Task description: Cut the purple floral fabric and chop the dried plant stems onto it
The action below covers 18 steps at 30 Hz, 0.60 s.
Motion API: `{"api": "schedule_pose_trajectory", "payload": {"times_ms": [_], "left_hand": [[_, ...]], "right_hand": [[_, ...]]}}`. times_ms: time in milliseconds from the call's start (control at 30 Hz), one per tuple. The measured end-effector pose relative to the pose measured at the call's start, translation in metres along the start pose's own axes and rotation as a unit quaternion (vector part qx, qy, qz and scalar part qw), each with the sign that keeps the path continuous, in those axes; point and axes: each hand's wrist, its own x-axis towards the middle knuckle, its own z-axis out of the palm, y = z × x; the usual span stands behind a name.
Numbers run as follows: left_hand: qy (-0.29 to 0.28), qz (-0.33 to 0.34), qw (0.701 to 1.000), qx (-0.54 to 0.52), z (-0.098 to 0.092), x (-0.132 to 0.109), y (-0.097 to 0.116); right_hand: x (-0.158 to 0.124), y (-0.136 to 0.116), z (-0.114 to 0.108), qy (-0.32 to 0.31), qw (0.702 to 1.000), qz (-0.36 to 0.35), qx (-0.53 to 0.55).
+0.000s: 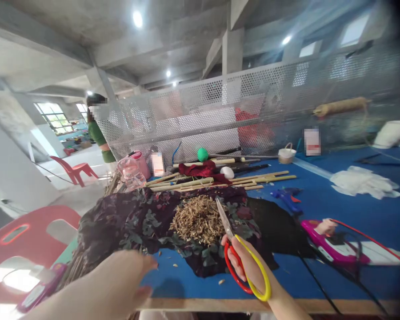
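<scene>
My right hand [250,262] is closed on a pair of scissors [226,221] with one red and one yellow handle loop. Their blades point up and away over a heap of short, chopped brown plant stalks [197,220]. That heap lies on a dark floral cloth [126,218] spread over the blue table. At the lower left, my left hand [130,278] is above the table's near edge, somewhat blurred. Its thumb and fingertips stand apart with nothing between them. Few stray bits of stalk lie on the blue surface near the hands.
Behind the cloth lie bamboo sticks [270,178], a dark red cloth [198,169] and a green ball [202,154]. To the right are a blue glue gun [288,199], a magenta power strip [333,249] and cables. A red chair [26,240] is at left; a person stands farther back.
</scene>
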Motion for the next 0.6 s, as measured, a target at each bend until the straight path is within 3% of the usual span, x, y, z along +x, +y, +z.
{"api": "schedule_pose_trajectory", "payload": {"times_ms": [67, 133, 267, 400, 600], "left_hand": [[-0.029, 0.068, 0.997, 0.009, -0.006, 0.034, 0.019], [-0.032, 0.087, 0.995, 0.03, -0.005, 0.081, 0.037], [-0.082, 0.117, 0.989, 0.03, 0.024, 0.152, 0.058], [-0.04, 0.152, 0.987, 0.016, 0.045, 0.172, 0.057], [-0.019, 0.153, 0.988, -0.002, 0.024, 0.183, 0.043]], "right_hand": [[0.001, 0.0, -0.001, 0.002, 1.0, 0.006, 0.005], [0.001, 0.0, -0.001, 0.004, 1.0, 0.016, 0.011], [0.001, -0.001, 0.001, 0.014, 0.999, 0.022, 0.018], [0.001, -0.002, 0.001, 0.009, 1.0, 0.019, 0.022], [0.001, -0.002, 0.001, 0.013, 0.999, 0.035, 0.012]]}}
